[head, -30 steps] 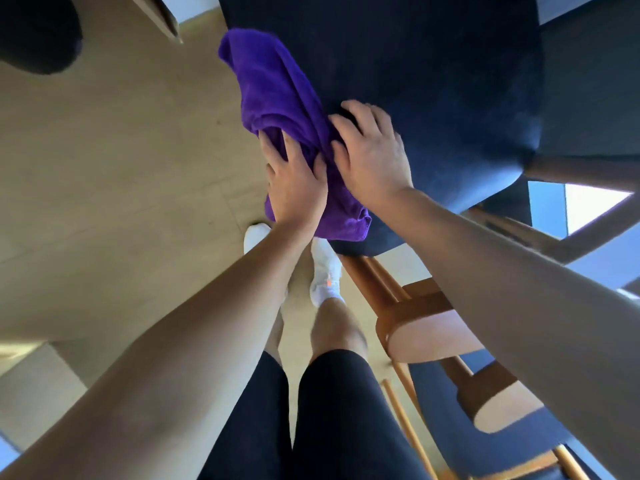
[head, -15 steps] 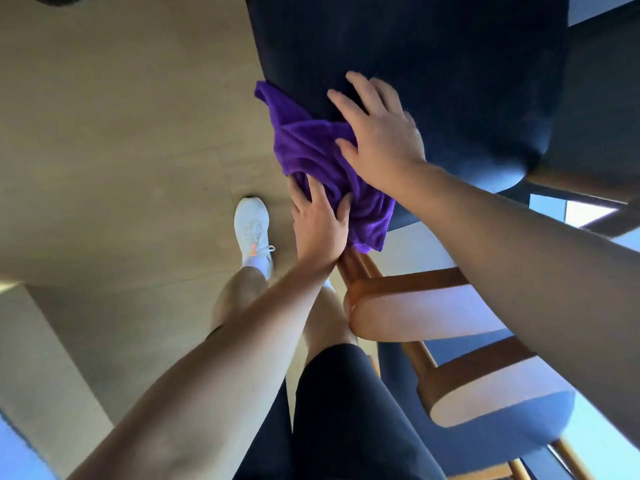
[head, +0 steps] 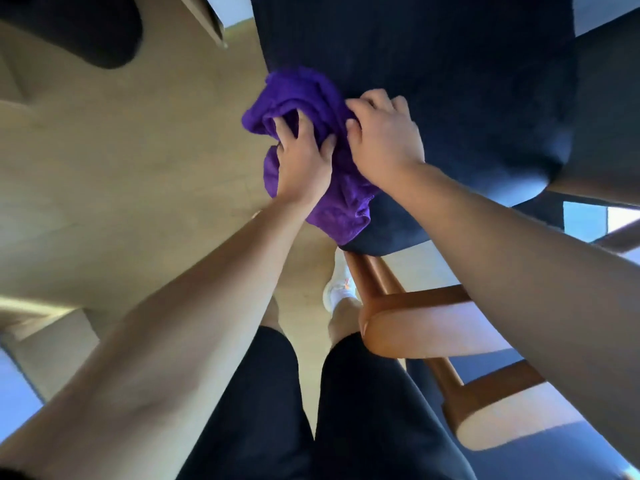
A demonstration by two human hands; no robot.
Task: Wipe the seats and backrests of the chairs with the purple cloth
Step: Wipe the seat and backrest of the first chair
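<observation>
Mid-wipe on the navy seat (head: 450, 98). The purple cloth (head: 304, 95) is bunched at its left edge, left hand (head: 301, 161) clutching the folds, right hand (head: 384, 140) pinching the other side with curled fingers. Next, I'd say: drag it across the cushion.

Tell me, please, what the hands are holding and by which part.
The left hand grips the purple cloth by its bunched middle; the right hand touches its right edge, grip unclear.
</observation>
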